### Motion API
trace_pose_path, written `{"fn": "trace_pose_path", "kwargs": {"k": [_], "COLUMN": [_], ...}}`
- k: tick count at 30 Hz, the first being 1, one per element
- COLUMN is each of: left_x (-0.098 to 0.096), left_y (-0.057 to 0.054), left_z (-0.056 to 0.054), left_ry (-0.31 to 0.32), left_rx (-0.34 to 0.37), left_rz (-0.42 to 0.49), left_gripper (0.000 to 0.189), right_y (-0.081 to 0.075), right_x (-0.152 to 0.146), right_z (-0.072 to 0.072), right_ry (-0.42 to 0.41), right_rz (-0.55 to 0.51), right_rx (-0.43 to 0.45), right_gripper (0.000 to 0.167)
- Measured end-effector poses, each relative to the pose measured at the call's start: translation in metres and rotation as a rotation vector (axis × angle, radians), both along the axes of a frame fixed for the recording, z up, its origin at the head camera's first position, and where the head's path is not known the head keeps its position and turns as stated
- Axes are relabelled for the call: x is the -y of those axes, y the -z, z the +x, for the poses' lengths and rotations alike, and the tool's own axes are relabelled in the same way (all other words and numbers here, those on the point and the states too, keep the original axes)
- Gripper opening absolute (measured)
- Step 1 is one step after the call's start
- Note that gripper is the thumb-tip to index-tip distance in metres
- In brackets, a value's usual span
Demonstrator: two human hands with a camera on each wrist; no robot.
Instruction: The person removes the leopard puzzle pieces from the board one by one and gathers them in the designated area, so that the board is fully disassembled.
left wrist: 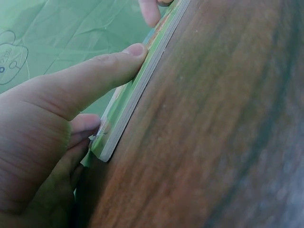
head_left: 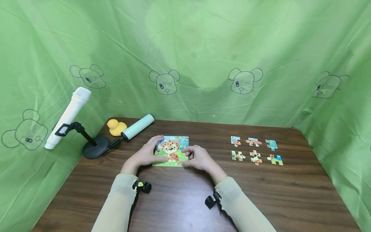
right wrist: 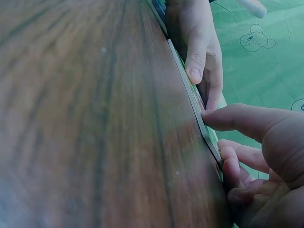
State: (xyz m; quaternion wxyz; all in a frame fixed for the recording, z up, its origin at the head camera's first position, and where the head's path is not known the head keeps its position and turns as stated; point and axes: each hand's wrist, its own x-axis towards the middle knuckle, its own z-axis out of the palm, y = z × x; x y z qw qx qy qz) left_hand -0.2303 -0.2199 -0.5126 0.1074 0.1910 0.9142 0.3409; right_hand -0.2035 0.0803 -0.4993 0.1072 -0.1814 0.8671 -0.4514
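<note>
A jigsaw puzzle board (head_left: 179,140) with a spotted leopard cub on a green and blue picture lies flat between both hands. My left hand (head_left: 147,154) holds its left side, thumb (left wrist: 111,67) on the picture near the front edge and fingers along the outer edge. On the right side, my right hand (head_left: 200,158) has its thumb (right wrist: 228,117) at the front right corner and its bent fingers (right wrist: 232,164) at the side edge, gripping the board there. The board's thick pale front edge shows in the left wrist view.
Several loose puzzle pieces (head_left: 255,156) lie in two rows on the right of the brown wooden table (head_left: 301,193). At the left stand a white microphone (head_left: 68,112) on a black stand (head_left: 97,147), a yellow rubber duck (head_left: 116,127) and a light blue cylinder (head_left: 138,126). Green cloth surrounds the back and sides.
</note>
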Motion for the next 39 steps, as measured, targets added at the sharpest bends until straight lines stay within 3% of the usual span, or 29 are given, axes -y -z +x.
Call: {"fn": "trace_pose_path", "kwargs": {"k": [8, 28, 39], "left_x": [0.0014, 0.0011, 0.0002], "left_y": [0.0076, 0.0043, 0.0037], "left_z": [-0.0056, -0.0023, -0.0019], "left_ry": [0.007, 0.006, 0.008], "left_rx": [-0.016, -0.028, -0.022], "left_rz": [-0.025, -0.009, -0.01], "left_gripper": [0.114, 0.112, 0.112], "right_y": [0.004, 0.0034, -0.0002], "right_x": [-0.0005, 0.002, 0.0016], "right_z": [-0.0015, -0.0013, 0.0009], "right_ry": [0.01, -0.001, -0.018], "right_rz": [0.016, 0.011, 0.006], "right_rx": [-0.011, -0.002, -0.049], "right_gripper": [0.053, 0.051, 0.057]}}
